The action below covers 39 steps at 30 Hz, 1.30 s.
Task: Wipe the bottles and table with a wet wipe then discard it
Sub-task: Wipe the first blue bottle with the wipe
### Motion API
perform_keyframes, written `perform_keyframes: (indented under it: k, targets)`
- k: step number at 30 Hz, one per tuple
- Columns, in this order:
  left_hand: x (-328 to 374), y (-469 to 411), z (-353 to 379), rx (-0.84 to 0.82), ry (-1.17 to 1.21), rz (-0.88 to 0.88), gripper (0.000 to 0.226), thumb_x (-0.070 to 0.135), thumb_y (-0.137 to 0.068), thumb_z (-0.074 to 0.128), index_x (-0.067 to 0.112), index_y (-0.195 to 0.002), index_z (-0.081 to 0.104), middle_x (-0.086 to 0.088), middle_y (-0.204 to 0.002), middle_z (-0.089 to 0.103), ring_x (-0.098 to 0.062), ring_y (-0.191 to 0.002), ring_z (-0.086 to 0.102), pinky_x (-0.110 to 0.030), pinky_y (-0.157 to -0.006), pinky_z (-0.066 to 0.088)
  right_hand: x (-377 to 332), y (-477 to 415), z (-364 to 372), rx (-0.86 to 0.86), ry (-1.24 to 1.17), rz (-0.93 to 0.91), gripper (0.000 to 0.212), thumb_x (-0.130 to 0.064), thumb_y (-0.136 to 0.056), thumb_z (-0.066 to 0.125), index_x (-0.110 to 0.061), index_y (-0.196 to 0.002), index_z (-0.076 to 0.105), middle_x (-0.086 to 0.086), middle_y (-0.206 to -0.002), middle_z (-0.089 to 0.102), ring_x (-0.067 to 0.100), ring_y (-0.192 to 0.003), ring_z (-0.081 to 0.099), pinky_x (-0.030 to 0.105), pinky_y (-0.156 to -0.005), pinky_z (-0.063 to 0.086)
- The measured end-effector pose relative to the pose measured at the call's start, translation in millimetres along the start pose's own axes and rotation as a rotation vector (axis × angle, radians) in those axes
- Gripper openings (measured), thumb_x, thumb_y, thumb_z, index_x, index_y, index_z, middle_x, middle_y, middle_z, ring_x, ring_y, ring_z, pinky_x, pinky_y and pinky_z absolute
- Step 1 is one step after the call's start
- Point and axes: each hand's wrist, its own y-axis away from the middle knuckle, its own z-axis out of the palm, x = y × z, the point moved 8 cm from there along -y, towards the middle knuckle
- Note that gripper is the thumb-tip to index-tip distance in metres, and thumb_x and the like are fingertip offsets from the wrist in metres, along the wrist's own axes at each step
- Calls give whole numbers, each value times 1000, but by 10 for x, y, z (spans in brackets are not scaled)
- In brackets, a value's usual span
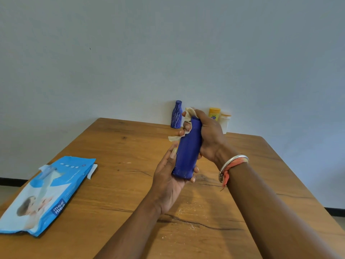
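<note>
The blue bottle [187, 154] is held up off the wooden surface [121, 146], tilted a little, with its base toward the camera. The left hand [168, 176] cups that base, its fingers [196, 169] curled round the lower body. The right hand [209, 135] grips the bottle's top end, its fingers wrapped narrow around the neck with the wet wipe [190, 112] bunched between them and the bottle. One loose corner of the wipe hangs out to the left of the bottle.

Beyond the blue bottle, against the wall, stands a streaked bottle [176, 114]. A yellow-capped bottle [214, 114] and a white bottle [225, 121] stand behind the right hand, partly hidden by it. Well to the left of the blue bottle lies a pack of wipes [46, 195], flat, with its flap lifted. Below the blue bottle, pale specks [188, 212] are scattered on the wood. A bangle [233, 161] circles the right wrist.
</note>
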Motion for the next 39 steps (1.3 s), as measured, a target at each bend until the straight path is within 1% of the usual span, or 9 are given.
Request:
perform_keyframes:
  k: [5, 10, 15, 21, 25, 28, 33, 37, 39]
  targets:
    - [-37, 37, 105, -96, 115, -43, 43, 29, -111, 36, 11, -149, 45, -26, -123, 66, -30, -88, 62, -38, -67, 50, -34, 17, 76, -135, -148, 34, 18, -30, -96, 64, -15, -90, 69, 0, -59, 54, 15, -56, 53, 34, -75, 49]
    - [8, 2, -37, 66, -28, 17, 60, 34, -99, 60, 19, -154, 39, -22, -123, 70, -29, -89, 66, -39, -70, 50, -49, 56, -61, 175, 103, 12, 28, -32, -103, 55, -11, -92, 71, 2, -64, 62, 16, -60, 57, 30, -64, 52]
    - [121, -42, -60, 121, -293, 99, 53, 27, -106, 48, 31, -157, 32, -4, -113, 77, -22, -88, 70, -36, -75, 52, -135, 156, -140, 351, 215, -167, 37, -37, -108, 45, -17, -84, 64, -6, -58, 65, 8, -56, 61, 30, -68, 51]
    - [30, 47, 61, 41, -42, 11, 47, 34, -105, 48, 16, -148, 46, -21, -122, 70, -29, -89, 64, -39, -69, 50, -134, 135, 38, 44, 139, -9, 28, -40, -94, 69, -16, -81, 67, 2, -61, 58, 21, -57, 59, 31, -63, 54]
    - [-43, 54, 138, 20, 115, -27, 43, 33, -106, 48, 10, -142, 53, -24, -120, 66, -30, -87, 63, -38, -65, 50, -107, 157, 58, -64, 208, -7, 28, -40, -94, 71, -19, -81, 58, 1, -66, 58, 21, -63, 61, 32, -65, 55]
    - [-79, 72, 124, 36, 160, -35, 44, 33, -105, 49, 7, -141, 54, -26, -122, 65, -30, -87, 64, -37, -64, 49, -95, 215, 40, -50, 358, -70, 27, -38, -96, 69, -14, -94, 57, 4, -76, 64, 21, -68, 66, 35, -66, 57]
    - [85, -1, 112, 101, 150, 12, 38, 33, -99, 52, 12, -128, 63, -15, -106, 72, -23, -81, 67, -39, -71, 46, -6, 390, 37, 67, 606, -142, 34, -45, -98, 62, -11, -101, 55, 4, -84, 62, 13, -68, 64, 16, -49, 48]
    - [161, -55, 13, 198, 174, 20, 50, 35, -98, 54, 5, -138, 56, -19, -108, 72, -25, -81, 66, -37, -68, 46, -54, 389, 37, 123, 445, -122, 51, -58, -102, 43, -13, -80, 52, 8, -74, 52, 27, -72, 52, 27, -69, 47]
    - [145, -16, -2, 209, 151, 2, 54, 36, -96, 55, 4, -139, 55, -22, -113, 70, -26, -81, 65, -36, -64, 46, -82, 330, -42, 237, 286, -97, 45, -46, -107, 43, -16, -76, 54, 7, -69, 51, 25, -66, 50, 35, -66, 45]
